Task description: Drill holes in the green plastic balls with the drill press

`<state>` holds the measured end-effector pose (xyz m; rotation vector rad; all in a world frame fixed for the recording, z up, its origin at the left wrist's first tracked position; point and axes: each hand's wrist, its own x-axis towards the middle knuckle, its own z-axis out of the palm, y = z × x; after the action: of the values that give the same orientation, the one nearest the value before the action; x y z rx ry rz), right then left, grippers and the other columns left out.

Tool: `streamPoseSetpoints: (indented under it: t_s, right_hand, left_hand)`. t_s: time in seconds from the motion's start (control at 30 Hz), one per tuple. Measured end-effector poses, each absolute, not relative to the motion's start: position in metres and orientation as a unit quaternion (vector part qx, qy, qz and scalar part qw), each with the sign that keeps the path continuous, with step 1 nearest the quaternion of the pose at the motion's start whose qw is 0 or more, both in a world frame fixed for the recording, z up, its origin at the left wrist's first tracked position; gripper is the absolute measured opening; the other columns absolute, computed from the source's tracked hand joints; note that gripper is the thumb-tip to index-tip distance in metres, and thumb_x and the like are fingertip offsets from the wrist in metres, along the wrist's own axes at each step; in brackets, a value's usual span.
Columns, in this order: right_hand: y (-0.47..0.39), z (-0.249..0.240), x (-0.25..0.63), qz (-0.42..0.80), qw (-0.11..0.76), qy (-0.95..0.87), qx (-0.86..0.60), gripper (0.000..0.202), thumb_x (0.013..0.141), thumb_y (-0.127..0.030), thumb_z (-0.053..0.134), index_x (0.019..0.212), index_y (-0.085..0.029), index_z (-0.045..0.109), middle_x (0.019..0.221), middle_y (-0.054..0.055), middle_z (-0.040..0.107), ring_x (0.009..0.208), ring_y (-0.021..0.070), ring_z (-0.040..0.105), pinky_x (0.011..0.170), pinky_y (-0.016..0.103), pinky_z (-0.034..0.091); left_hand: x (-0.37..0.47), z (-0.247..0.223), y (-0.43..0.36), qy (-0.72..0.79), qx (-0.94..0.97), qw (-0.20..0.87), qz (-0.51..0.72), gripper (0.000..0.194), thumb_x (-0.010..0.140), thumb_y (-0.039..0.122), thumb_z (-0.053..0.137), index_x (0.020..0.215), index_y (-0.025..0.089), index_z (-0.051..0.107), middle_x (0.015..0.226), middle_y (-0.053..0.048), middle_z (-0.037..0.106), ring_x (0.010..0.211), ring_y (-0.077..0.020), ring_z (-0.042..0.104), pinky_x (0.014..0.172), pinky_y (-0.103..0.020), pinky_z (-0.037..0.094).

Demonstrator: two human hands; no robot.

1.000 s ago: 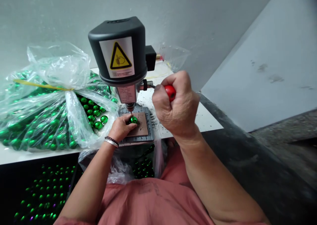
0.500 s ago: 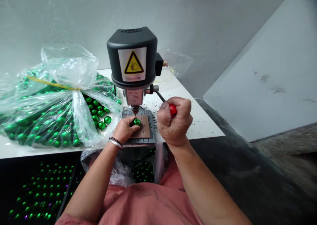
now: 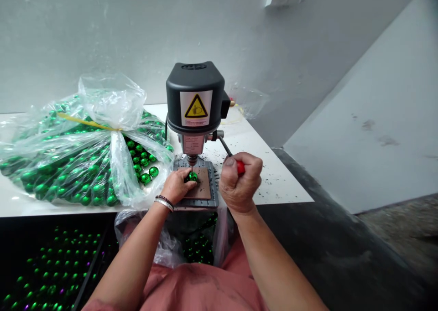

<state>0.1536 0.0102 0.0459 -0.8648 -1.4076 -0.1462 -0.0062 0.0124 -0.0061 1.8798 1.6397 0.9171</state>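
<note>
My left hand [image 3: 175, 184] pinches a shiny green ball [image 3: 193, 177] between thumb and fingers. The ball rests on a brown board [image 3: 201, 190] that lies on the grey base of a small drill press [image 3: 195, 96]. Directly above, the drill bit [image 3: 192, 169] points down at the ball's top; whether it has entered I cannot tell. My right hand [image 3: 240, 183] is wrapped round the red knob [image 3: 241, 168] at the end of the press's feed lever [image 3: 224, 146].
A clear plastic bag [image 3: 118, 165] full of green balls, tied with a yellow strip [image 3: 85, 121], spreads over the white table [image 3: 287, 188] at left. Dark shavings lie round the base. Below the edge, more green balls sit in an open bag [image 3: 198, 242] and a dark area at left.
The camera view has tilted up and shifted left, so the press appears lower and further right. Both hands keep their holds on the ball and the lever knob.
</note>
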Motion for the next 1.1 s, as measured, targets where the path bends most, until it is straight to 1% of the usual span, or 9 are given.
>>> streamPoseSetpoints:
  t_s: [0.2,0.33,0.5,0.6,0.73,0.8,0.87,0.97,1.1]
  right_hand:
    - [0.010,0.039,0.155,-0.056,0.672,-0.638,-0.370,0.009,0.077,-0.016,0.045,0.085,-0.020,0.043,0.068,-0.003,0.049,0.058,0.0063,0.049,0.055,0.021,0.043]
    - [0.016,0.077,0.157,-0.066,0.672,-0.633,-0.379,0.003,0.080,-0.022,0.046,0.080,-0.019,0.046,0.063,-0.004,0.045,0.055,0.0051,0.044,0.053,0.020,0.039]
    - [0.027,0.126,0.157,-0.029,0.656,-0.634,-0.409,0.017,0.083,-0.031,0.043,0.072,-0.019,0.044,0.058,-0.006,0.039,0.050,0.0030,0.039,0.051,0.018,0.035]
    - [0.029,0.132,0.157,-0.004,0.658,-0.634,-0.405,0.017,0.082,-0.031,0.044,0.071,-0.018,0.044,0.059,-0.006,0.041,0.052,0.0030,0.040,0.052,0.019,0.036]
    - [0.028,0.129,0.156,0.022,0.661,-0.624,-0.417,0.015,0.080,-0.030,0.047,0.072,-0.018,0.046,0.062,-0.005,0.046,0.055,0.0040,0.042,0.055,0.020,0.038]
    - [0.027,0.128,0.155,0.026,0.664,-0.617,-0.421,0.013,0.080,-0.029,0.048,0.073,-0.018,0.046,0.063,-0.005,0.046,0.056,0.0044,0.043,0.055,0.021,0.039]
    - [0.027,0.128,0.155,0.029,0.668,-0.617,-0.415,0.012,0.080,-0.029,0.048,0.073,-0.019,0.046,0.063,-0.005,0.045,0.056,0.0043,0.043,0.055,0.021,0.039]
    - [0.027,0.128,0.155,0.030,0.672,-0.620,-0.404,0.012,0.080,-0.028,0.048,0.072,-0.019,0.045,0.062,-0.006,0.044,0.054,0.0034,0.041,0.053,0.019,0.039]
    - [0.026,0.126,0.156,0.032,0.669,-0.627,-0.399,0.013,0.081,-0.029,0.048,0.073,-0.019,0.045,0.059,-0.007,0.041,0.051,0.0022,0.039,0.050,0.017,0.037]
  left_hand:
    - [-0.005,-0.004,0.012,0.617,0.699,0.217,0.289,0.026,0.068,0.024,0.062,0.094,0.020,0.065,0.101,-0.006,0.067,0.098,-0.0200,0.058,0.090,-0.032,0.042]
    - [-0.004,-0.005,0.011,0.621,0.704,0.200,0.280,0.033,0.070,0.025,0.061,0.102,0.019,0.063,0.103,-0.005,0.066,0.097,-0.0200,0.058,0.090,-0.033,0.043]
    - [-0.007,-0.004,-0.006,0.645,0.682,0.174,0.298,0.042,0.072,0.027,0.060,0.112,0.017,0.059,0.107,-0.008,0.065,0.100,-0.0210,0.057,0.090,-0.035,0.043]
    - [-0.013,0.007,-0.031,0.603,0.723,0.194,0.276,0.043,0.072,0.029,0.061,0.114,0.018,0.058,0.109,-0.008,0.064,0.102,-0.0214,0.056,0.091,-0.035,0.043]
    - [-0.026,0.025,-0.051,0.568,0.749,0.231,0.252,0.047,0.075,0.040,0.058,0.116,0.019,0.058,0.114,-0.009,0.062,0.104,-0.0210,0.056,0.091,-0.034,0.044]
    - [-0.038,0.026,-0.045,0.616,0.713,0.177,0.283,0.041,0.079,0.040,0.052,0.113,0.018,0.060,0.113,-0.009,0.062,0.103,-0.0206,0.056,0.091,-0.034,0.044]
    - [-0.054,0.021,-0.029,0.692,0.655,0.077,0.293,0.034,0.084,0.031,0.044,0.109,0.016,0.062,0.110,-0.010,0.063,0.104,-0.0210,0.056,0.094,-0.035,0.042]
    - [-0.078,0.004,0.000,0.777,0.600,0.004,0.189,0.038,0.081,0.016,0.040,0.114,0.010,0.058,0.116,-0.015,0.060,0.111,-0.0244,0.052,0.098,-0.036,0.037]
    - [-0.094,-0.017,0.024,0.798,0.597,0.038,0.070,0.046,0.081,0.024,0.042,0.123,0.011,0.049,0.114,-0.019,0.059,0.107,-0.0291,0.055,0.091,-0.040,0.040]
